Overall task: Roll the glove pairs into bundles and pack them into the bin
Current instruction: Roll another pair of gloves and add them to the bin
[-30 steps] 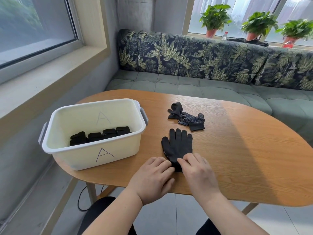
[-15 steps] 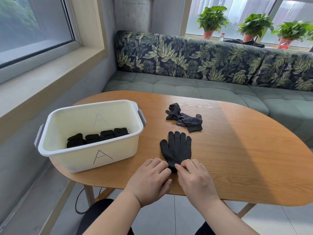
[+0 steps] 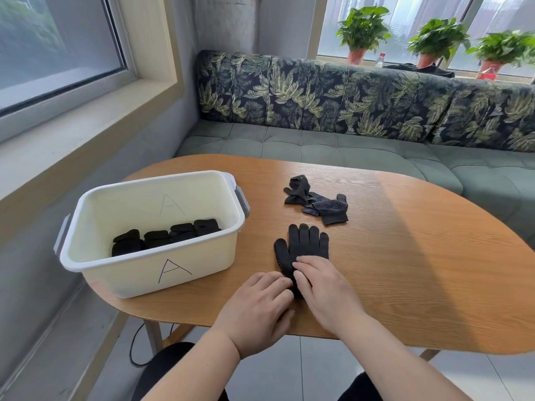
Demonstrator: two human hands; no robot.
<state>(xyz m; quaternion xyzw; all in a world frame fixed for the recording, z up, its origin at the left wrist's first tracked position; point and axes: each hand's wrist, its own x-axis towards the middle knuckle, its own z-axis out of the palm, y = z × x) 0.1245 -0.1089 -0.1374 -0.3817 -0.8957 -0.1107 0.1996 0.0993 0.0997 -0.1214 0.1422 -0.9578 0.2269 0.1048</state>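
While the flat glove pair lies on the counter with its fingers pointing away from the person, both hands work at its cuff end near the front edge. The right hand rests on the palm part of the pair, fingers bent and pressing the fabric down; the left hand is just beside it, its fingertips curled against the cuff, where a small fold seems to begin. Neither hand is closed around the fabric; I judge this to be the start of a roll, with nearly the whole length not yet rolled.

Behind this pair, further from the person, a second loose pair lies crumpled, one glove showing white dots. To the left stands the white bin, marked with the letter A, and inside it a row of four black bundles lies against the near wall.

What can go wrong from here, in my opinion: the fabric is soft and thin, so if one hand pushes faster than the other, the roll becomes slanted and loose, and the upper glove may slide off the lower one. A loose bundle could open again when it is dropped in the bin. The thumb sticks out to the left side and may stay outside the roll if nobody tucks it in.
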